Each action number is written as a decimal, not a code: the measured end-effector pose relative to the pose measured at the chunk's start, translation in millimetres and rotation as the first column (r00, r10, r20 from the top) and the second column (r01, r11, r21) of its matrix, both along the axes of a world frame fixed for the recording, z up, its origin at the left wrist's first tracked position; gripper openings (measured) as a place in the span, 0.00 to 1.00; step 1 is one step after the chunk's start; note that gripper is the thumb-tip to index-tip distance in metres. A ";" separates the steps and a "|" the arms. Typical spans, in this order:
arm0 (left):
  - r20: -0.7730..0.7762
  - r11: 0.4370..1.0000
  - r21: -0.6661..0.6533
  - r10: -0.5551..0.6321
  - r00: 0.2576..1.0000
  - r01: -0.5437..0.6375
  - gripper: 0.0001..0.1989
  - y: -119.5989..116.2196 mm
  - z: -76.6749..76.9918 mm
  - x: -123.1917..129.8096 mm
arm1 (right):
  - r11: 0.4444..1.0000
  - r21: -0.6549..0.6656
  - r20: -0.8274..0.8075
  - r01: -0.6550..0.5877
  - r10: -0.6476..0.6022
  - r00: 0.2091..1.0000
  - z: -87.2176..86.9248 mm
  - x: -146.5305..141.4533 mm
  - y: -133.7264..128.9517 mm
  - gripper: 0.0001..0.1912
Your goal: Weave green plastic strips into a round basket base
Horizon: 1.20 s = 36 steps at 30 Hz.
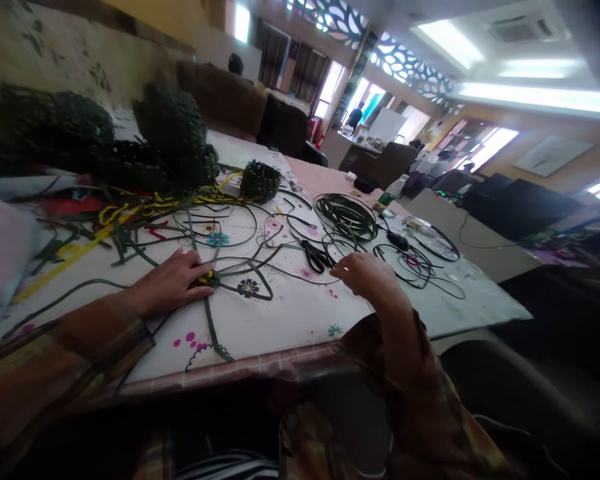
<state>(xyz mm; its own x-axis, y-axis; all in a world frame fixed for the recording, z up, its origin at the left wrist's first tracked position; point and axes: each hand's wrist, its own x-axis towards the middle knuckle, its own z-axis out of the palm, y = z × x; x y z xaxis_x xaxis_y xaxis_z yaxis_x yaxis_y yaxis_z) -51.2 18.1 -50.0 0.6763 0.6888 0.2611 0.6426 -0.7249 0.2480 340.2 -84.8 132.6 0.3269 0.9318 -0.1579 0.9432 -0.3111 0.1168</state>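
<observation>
My left hand presses on the table, its thumb and fingers around a small green and yellow woven piece. Flat green strips spread out from that piece in several directions. My right hand is raised over the table to the right, its fingertips pinched together; whatever is between them is too small to make out. Black-handled scissors lie just left of the right hand.
Coiled green strips and a small dark woven basket stand farther back. Large dark woven baskets and yellow strips fill the left side. A bottle is at the back right. The table's front edge is near me.
</observation>
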 end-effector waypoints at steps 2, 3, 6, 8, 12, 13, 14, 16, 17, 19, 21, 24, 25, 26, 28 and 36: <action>-0.021 1.000 0.016 -0.008 1.000 0.008 0.36 -0.6 0.4 0.8 | 0.987 0.101 -0.001 -0.129 0.130 0.992 14.5 -22.8 -12.7 0.12; -0.036 0.999 0.029 -0.012 0.999 0.013 0.36 -0.7 0.5 1.3 | 0.966 0.157 -0.058 -0.207 0.218 0.974 22.5 -36.3 -15.4 0.14; -0.052 0.998 0.060 -0.014 0.999 0.018 0.36 -1.4 1.0 2.7 | 0.854 0.328 -0.224 -0.403 0.485 0.845 34.3 -82.4 -2.9 0.16; -0.041 0.998 0.057 -0.016 0.999 0.019 0.36 -2.5 2.5 3.6 | 0.760 0.363 -0.239 -0.540 0.636 0.734 21.3 -113.6 21.1 0.17; -0.026 1.000 0.011 -0.021 0.999 0.021 0.37 -6.4 9.1 5.1 | 0.725 0.175 -0.145 -0.666 0.688 0.711 -43.8 -158.5 72.7 0.10; -0.016 1.000 0.001 -0.023 1.000 0.023 0.37 -7.7 11.1 5.4 | 0.741 0.208 -0.090 -0.638 0.664 0.742 -59.9 -164.0 81.0 0.09; -0.003 1.000 -0.009 -0.025 1.000 0.025 0.36 -9.0 12.9 5.6 | 0.741 0.200 -0.081 -0.641 0.664 0.743 -73.3 -167.0 87.2 0.09; 0.027 0.999 -0.032 -0.029 0.999 0.030 0.35 -11.7 15.7 6.0 | 0.754 0.188 -0.057 -0.630 0.649 0.759 -89.9 -167.1 95.2 0.11; 0.036 0.999 -0.043 -0.030 0.999 0.031 0.34 -12.9 16.6 6.2 | 0.757 0.157 -0.061 -0.634 0.648 0.759 -93.4 -165.3 98.3 0.11; 0.037 0.998 -0.055 -0.023 0.999 0.025 0.34 -14.6 17.5 6.6 | 0.756 0.088 -0.081 -0.649 0.655 0.751 -94.1 -160.3 104.3 0.12; 0.040 0.998 -0.059 -0.016 0.999 0.018 0.35 -15.5 17.7 7.1 | 0.739 0.055 -0.111 -0.671 0.672 0.732 -90.7 -156.5 109.1 0.14; 0.064 0.998 -0.056 -0.017 0.998 0.020 0.36 -16.1 17.6 7.6 | 0.727 0.072 -0.119 -0.682 0.686 0.718 -84.7 -157.0 108.0 0.16; 0.074 0.999 -0.050 -0.015 0.997 0.019 0.37 -16.2 17.9 7.7 | 0.727 0.078 -0.119 -0.683 0.687 0.717 -83.0 -158.4 104.5 0.16; 0.081 0.999 -0.047 -0.012 0.997 0.016 0.37 -16.4 18.3 7.7 | 0.724 0.083 -0.123 -0.685 0.689 0.714 -81.7 -160.0 99.8 0.16; 0.085 0.998 -0.059 -0.012 0.996 0.017 0.36 -16.9 19.8 7.6 | 0.724 0.087 -0.144 -0.684 0.689 0.711 -81.0 -162.5 88.3 0.15; 0.068 0.996 -0.092 -0.010 0.998 0.016 0.38 -18.5 20.1 5.6 | 0.819 0.096 -0.268 -0.566 0.568 0.778 -103.3 -151.8 62.7 0.16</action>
<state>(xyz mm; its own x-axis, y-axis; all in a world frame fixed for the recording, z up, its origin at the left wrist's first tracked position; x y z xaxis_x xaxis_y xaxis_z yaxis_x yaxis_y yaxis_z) -45.6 -0.3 -30.0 0.6682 0.7034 0.2422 0.6128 -0.7050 0.3569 188.5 -22.1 29.2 -0.3161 0.9368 -0.1499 0.9416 0.2904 -0.1705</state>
